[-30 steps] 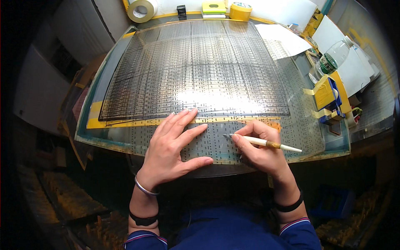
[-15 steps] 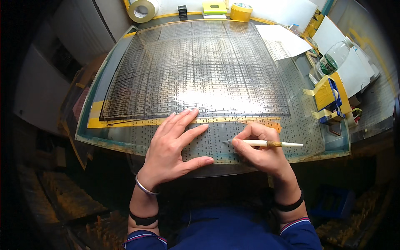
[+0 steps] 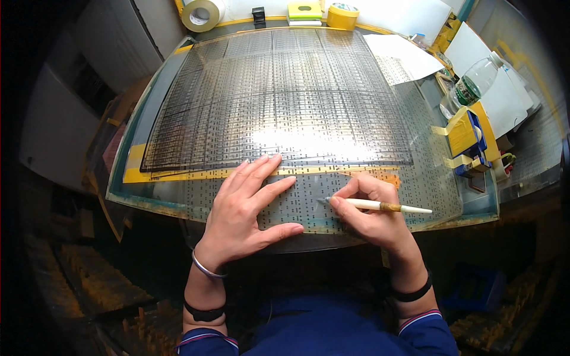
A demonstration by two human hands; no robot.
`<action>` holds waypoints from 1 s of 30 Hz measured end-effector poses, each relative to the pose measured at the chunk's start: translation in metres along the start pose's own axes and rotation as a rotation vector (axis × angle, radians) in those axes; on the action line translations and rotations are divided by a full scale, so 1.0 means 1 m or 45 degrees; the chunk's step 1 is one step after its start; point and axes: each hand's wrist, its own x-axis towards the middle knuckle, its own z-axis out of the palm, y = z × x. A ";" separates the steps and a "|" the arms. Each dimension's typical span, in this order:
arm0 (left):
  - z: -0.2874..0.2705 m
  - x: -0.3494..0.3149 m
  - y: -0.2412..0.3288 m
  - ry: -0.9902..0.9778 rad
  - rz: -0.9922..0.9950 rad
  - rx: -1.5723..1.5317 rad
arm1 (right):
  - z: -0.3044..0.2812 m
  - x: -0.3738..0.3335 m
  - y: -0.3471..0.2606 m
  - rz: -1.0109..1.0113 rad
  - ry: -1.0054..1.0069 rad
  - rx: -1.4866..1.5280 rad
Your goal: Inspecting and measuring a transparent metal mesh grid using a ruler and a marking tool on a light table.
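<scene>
My left hand (image 3: 240,204) lies flat with fingers spread on a transparent film (image 3: 303,199) printed with rows of small dark marks. Its fingertips reach the near edge of a dark-lined patterned sheet (image 3: 237,113), bordered by yellow tape (image 3: 138,175). In my right hand (image 3: 374,210) is a slim white-handled tool with a brown band (image 3: 415,209), pinched between thumb and fingers like a pen. The tool's greyish tip is down at the film, to the right of my left thumb; whether it touches cannot be made out. Bright glare covers part of the patterned sheet.
A glass-topped table (image 3: 484,212) carries the sheets. Along its right side stand a blue tape dispenser (image 3: 475,145) with yellow tape and a clear bottle (image 3: 475,83). A tape roll (image 3: 200,16), a yellow tub (image 3: 342,16) and white paper (image 3: 409,56) are at the back.
The back end of the white-handled tool has dipped slightly in my right hand. My left hand stays in practically the same place.
</scene>
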 end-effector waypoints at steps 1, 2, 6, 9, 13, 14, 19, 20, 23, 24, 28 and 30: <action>0.000 0.001 0.000 0.000 0.001 0.000 | -0.001 0.000 -0.001 0.013 -0.008 0.016; 0.000 0.001 0.000 0.001 0.004 0.002 | -0.002 0.000 -0.002 0.025 -0.017 0.032; 0.000 0.002 0.001 -0.002 0.006 0.006 | 0.003 0.001 0.003 -0.038 0.108 0.021; 0.000 0.000 0.000 -0.001 -0.001 0.002 | 0.000 0.000 0.000 -0.039 0.023 -0.026; 0.000 0.002 0.001 0.000 0.006 0.002 | -0.001 0.000 0.000 0.021 0.024 0.035; 0.000 0.002 0.001 -0.002 0.004 0.004 | 0.002 0.001 0.002 0.015 0.068 0.044; 0.000 0.001 0.000 -0.004 -0.001 0.009 | -0.001 -0.001 0.000 -0.002 -0.003 0.014; -0.001 0.001 0.000 -0.003 0.001 0.010 | -0.002 -0.001 0.001 0.002 -0.030 0.021; 0.001 0.002 0.000 -0.004 0.005 0.012 | 0.002 0.000 0.000 -0.001 0.046 0.028; 0.000 0.002 0.000 -0.006 0.005 0.014 | 0.003 0.001 -0.001 -0.004 0.097 0.028; 0.000 0.000 0.000 -0.005 -0.002 0.011 | -0.001 -0.001 -0.002 -0.028 0.000 -0.006; 0.000 0.001 0.000 -0.001 0.003 0.004 | -0.003 0.000 -0.003 -0.018 -0.035 -0.001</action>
